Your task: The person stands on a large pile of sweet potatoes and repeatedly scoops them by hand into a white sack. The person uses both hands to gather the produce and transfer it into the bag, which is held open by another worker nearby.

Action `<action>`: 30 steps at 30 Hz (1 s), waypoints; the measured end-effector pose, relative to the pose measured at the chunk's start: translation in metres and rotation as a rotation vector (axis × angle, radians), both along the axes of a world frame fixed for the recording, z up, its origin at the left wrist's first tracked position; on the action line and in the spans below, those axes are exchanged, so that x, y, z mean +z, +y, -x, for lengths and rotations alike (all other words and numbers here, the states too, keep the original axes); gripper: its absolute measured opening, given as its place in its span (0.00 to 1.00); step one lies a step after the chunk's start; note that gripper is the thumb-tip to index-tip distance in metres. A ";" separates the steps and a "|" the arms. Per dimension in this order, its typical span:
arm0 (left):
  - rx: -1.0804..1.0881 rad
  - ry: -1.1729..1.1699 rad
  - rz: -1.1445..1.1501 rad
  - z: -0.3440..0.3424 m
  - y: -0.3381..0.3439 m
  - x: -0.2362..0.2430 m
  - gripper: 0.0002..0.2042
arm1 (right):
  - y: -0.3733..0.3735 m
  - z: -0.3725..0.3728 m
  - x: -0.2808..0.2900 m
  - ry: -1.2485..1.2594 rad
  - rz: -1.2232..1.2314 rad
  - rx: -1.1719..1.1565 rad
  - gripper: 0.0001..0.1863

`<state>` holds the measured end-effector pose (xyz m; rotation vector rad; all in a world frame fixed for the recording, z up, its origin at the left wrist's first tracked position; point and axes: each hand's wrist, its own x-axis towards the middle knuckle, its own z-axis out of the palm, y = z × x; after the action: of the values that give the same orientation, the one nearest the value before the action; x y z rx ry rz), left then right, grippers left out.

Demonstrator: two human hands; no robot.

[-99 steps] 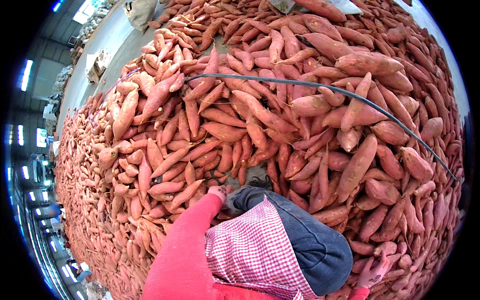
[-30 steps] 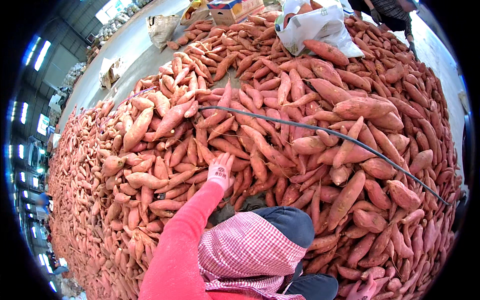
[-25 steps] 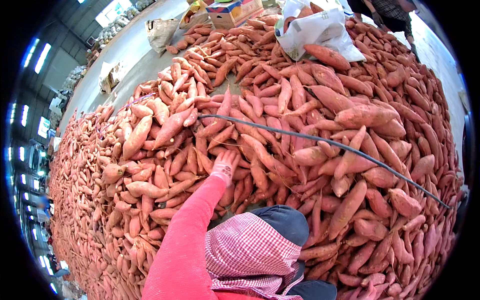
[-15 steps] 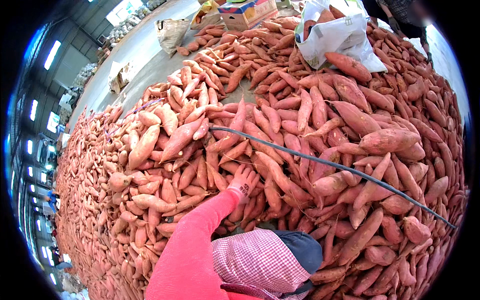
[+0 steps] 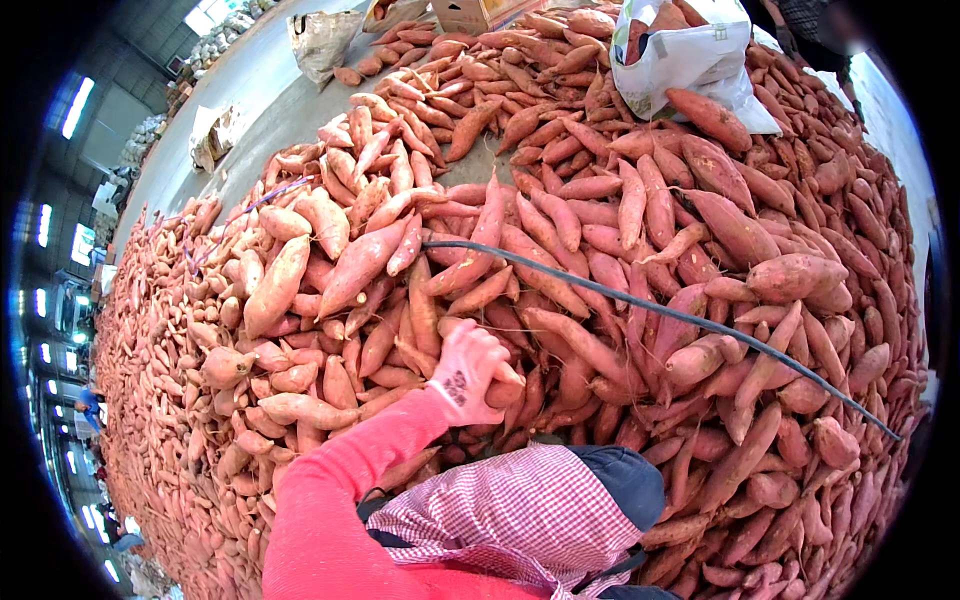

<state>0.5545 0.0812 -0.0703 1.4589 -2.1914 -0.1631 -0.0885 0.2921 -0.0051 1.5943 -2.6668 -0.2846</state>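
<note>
My left hand (image 5: pixel 467 370), in a pale glove with a dark print, comes in from the lower left in a red sleeve. Its fingers are closed around a sweet potato (image 5: pixel 505 387), whose ends stick out on both sides of the fist. Just below the hand lies checkered red-and-white cloth (image 5: pixel 500 505) over my lap, next to a dark blue knee (image 5: pixel 625 485). Reddish sweet potatoes (image 5: pixel 365 265) surround the hand in a deep heap. My right hand does not show.
A long dark hose or rod (image 5: pixel 640 300) crosses the heap to the right. On the far side stand a white bag (image 5: pixel 690 65) with sweet potatoes, a cardboard box (image 5: pixel 475 14) and a pale sack (image 5: pixel 322 45). Another person's dark clothing (image 5: pixel 810 20) shows at the upper right.
My left hand lay with fingers spread on the heap; now it is closed around a sweet potato, lifted and slightly nearer to me. The whole view has shifted a little.
</note>
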 end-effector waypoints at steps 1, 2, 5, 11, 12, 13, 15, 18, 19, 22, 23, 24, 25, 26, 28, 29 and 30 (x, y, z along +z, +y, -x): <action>0.048 0.066 0.069 0.000 -0.002 0.022 0.35 | -0.001 -0.002 0.000 -0.002 -0.010 -0.017 0.28; 0.101 0.132 0.136 -0.002 0.001 0.046 0.35 | -0.003 -0.001 0.002 -0.003 -0.025 -0.031 0.29; 0.448 0.317 0.108 -0.020 0.012 0.092 0.35 | -0.001 -0.003 0.005 0.023 -0.057 -0.087 0.29; 0.630 -0.531 0.461 -0.136 0.021 0.151 0.37 | 0.004 0.017 -0.002 -0.085 -0.043 -0.071 0.34; 0.705 -0.609 0.402 -0.161 0.030 0.151 0.38 | 0.005 0.017 -0.002 -0.177 0.005 -0.056 0.34; 0.803 -0.609 0.350 -0.188 0.034 0.146 0.39 | 0.004 0.017 0.000 -0.145 -0.032 -0.066 0.34; 0.972 -0.718 0.257 -0.245 0.059 0.141 0.40 | 0.000 0.012 -0.001 -0.102 -0.119 -0.069 0.34; 1.151 -0.874 -0.125 -0.293 0.083 0.116 0.44 | 0.001 0.006 0.010 -0.049 -0.099 0.059 0.34; 1.258 -0.840 -0.245 -0.304 0.090 0.107 0.48 | 0.002 0.007 0.010 -0.071 -0.084 0.067 0.34; 1.456 -0.818 -0.192 -0.298 0.095 0.107 0.53 | 0.007 0.016 0.012 -0.137 -0.048 0.097 0.35; 1.347 -0.822 -0.038 -0.296 0.097 0.108 0.52 | 0.006 0.015 0.012 -0.112 -0.031 0.049 0.35; 1.225 -0.805 0.118 -0.281 0.085 0.106 0.50 | 0.004 0.010 0.018 -0.076 -0.004 -0.011 0.34; 1.099 -0.782 0.272 -0.264 0.071 0.103 0.49 | 0.000 0.005 0.024 -0.041 0.024 -0.073 0.34; 0.968 -0.656 0.325 -0.227 0.051 0.097 0.40 | -0.008 -0.009 0.041 -0.005 0.097 -0.046 0.33; 0.685 -0.310 -0.178 -0.160 0.037 0.097 0.37 | -0.039 -0.045 0.063 0.012 0.217 0.050 0.31; 0.469 -0.433 -0.098 -0.123 0.031 0.080 0.35 | -0.038 -0.035 0.058 0.061 0.304 0.007 0.28; 0.360 -0.489 -0.734 -0.079 0.002 0.083 0.37 | -0.040 -0.040 0.059 -0.036 0.371 0.044 0.28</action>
<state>0.6330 0.0828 0.0126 2.4923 -2.2916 -0.5837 -0.0480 0.2517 0.0538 1.5458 -2.5115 0.2301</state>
